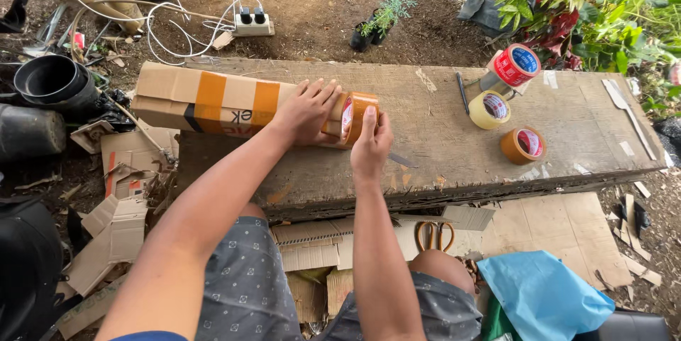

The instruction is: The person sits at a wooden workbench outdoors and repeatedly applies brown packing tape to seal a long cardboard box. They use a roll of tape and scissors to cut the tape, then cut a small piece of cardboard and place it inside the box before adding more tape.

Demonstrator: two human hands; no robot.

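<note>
2 bare hands meet at the near end of a long cardboard box [213,103] lying on a weathered wooden plank [440,149]. The left hand [306,110] presses flat on the box's end, fingers spread and extended. The right hand [370,146] grips a brown tape roll [358,117] held upright against that same end, fingers curled around its rim. 2 orange-brown tape bands already wrap the box further left of the hands. Right of the box, on the same plank, sit 3 more rolls: a red-and-blue labelled roll [516,66] farthest back, a pale yellow roll [489,110] in front of it, and a brown roll [523,145] nearest the plank's front edge. Orange-handled scissors [434,234] lie on cardboard scraps below the plank, beside a blue plastic bag [543,295].
</note>
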